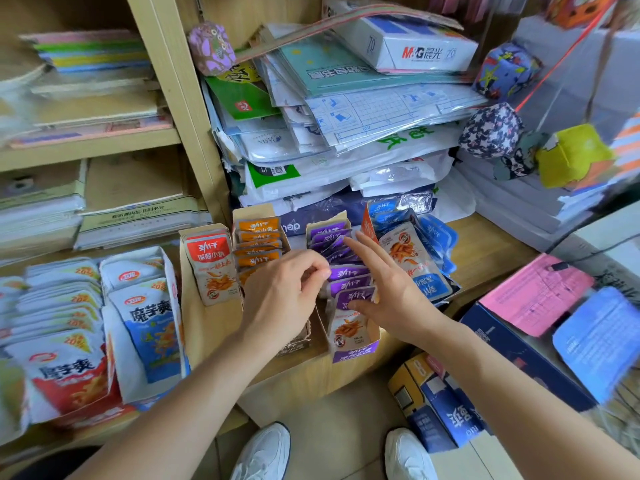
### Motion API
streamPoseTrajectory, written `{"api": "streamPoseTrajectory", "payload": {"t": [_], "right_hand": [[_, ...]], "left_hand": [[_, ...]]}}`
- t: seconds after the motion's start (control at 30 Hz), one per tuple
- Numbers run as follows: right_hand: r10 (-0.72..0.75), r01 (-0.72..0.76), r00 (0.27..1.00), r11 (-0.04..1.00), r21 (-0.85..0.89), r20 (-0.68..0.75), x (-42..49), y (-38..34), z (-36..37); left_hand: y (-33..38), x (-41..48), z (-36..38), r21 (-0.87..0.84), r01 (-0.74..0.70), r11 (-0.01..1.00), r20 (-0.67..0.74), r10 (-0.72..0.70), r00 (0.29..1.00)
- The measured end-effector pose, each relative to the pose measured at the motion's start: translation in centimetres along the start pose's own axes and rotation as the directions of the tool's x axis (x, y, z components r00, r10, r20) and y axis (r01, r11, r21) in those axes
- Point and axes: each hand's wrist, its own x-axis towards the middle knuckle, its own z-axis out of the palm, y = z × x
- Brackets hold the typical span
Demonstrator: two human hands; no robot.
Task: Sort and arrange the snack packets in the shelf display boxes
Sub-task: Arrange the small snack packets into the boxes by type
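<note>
Four narrow cardboard display boxes stand side by side on the wooden shelf. They hold red packets (211, 268), orange packets (256, 240), purple packets (346, 282) and blue packets (415, 261). My left hand (280, 299) hovers over the gap between the orange and purple boxes, fingers curled toward the purple row, holding nothing that I can see. My right hand (388, 285) lies flat with fingers spread, pressing against the right side of the purple packets. The front purple packet (348, 323) stands upright in the purple box (353, 355).
Larger white, blue and red snack bags (69, 341) fill boxes at the left. Stacked stationery and plastic-wrapped paper (346, 133) rise behind the boxes. A pink sheet (533, 292) and blue cartons (446, 410) sit at the right. My white shoes (266, 452) stand on the floor below.
</note>
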Motion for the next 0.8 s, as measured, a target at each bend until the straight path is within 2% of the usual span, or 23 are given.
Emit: {"api": "streamPoseTrajectory", "payload": {"t": [0.13,0.2,0.27,0.37,0.43,0.5,0.57,0.67,0.8], "right_hand": [[-0.076,0.075,0.997,0.991,-0.106,-0.004,0.2,-0.6,0.4],[-0.093,0.092,0.996,0.987,-0.132,-0.001,0.2,-0.6,0.8],[-0.083,0.082,0.996,0.994,-0.074,-0.01,0.2,-0.4,1.0],[-0.008,0.022,0.993,0.993,0.114,-0.118,0.2,-0.3,1.6],[0.142,-0.095,0.972,0.967,0.238,-0.189,0.2,-0.5,2.2],[0.307,-0.227,0.932,0.909,0.351,-0.192,-0.2,-0.6,3.0],[0.418,-0.326,0.898,0.84,0.433,-0.135,-0.7,-0.7,3.9],[0.422,-0.345,0.905,0.798,0.494,-0.049,-1.3,-1.2,5.2],[0.346,-0.294,0.937,0.858,0.421,-0.052,-0.8,-1.1,4.8]], "left_hand": [[-0.2,-0.4,1.2,-0.303,0.152,0.941,0.075,-0.135,0.988],[0.0,-0.4,1.3,-0.399,0.251,0.882,0.126,-0.219,0.968],[0.2,-0.3,1.1,-0.436,0.305,0.847,0.159,-0.261,0.952],[0.4,-0.8,1.0,-0.288,0.237,0.928,0.144,-0.203,0.969],[0.3,-1.0,1.3,-0.161,0.203,0.966,0.139,-0.181,0.974],[0.3,-0.9,1.3,-0.082,0.199,0.977,0.102,-0.19,0.976],[0.2,-0.6,1.3,-0.02,0.193,0.981,0.07,-0.191,0.979],[0.5,-0.4,1.2,0.034,0.224,0.974,0.097,-0.226,0.969],[0.0,0.1,0.8,-0.099,0.286,0.953,0.11,-0.276,0.955]]}}
